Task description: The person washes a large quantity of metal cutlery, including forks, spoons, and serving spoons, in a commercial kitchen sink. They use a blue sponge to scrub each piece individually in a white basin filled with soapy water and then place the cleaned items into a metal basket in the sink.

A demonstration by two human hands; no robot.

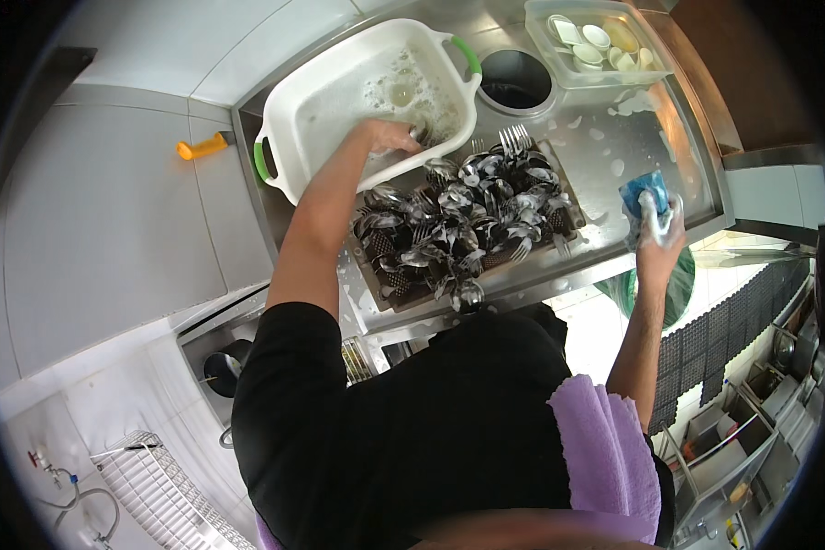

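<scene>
My left hand [393,137] reaches down into a white plastic basin [302,62] with green handles and sudsy water. Shiny metal cutlery [419,132] shows at its fingertips; whether the fingers grip it is not clear. Out to the right, my right hand [660,227] holds a blue sponge [643,191], and white foam coats the fingers. Between the two hands lies a heap of soapy metal spoons and forks [464,213], piled over brown cutlery racks with perforated compartments [562,155]. One rounded metal piece [467,295] overhangs the counter's front edge.
The stainless steel counter [612,130] is wet and has a round opening [515,81]. A clear plastic tub [557,74] of white spoons stands at the far right corner. An orange-handled tool [203,146] lies left. Below right is a green-lined bin [680,289].
</scene>
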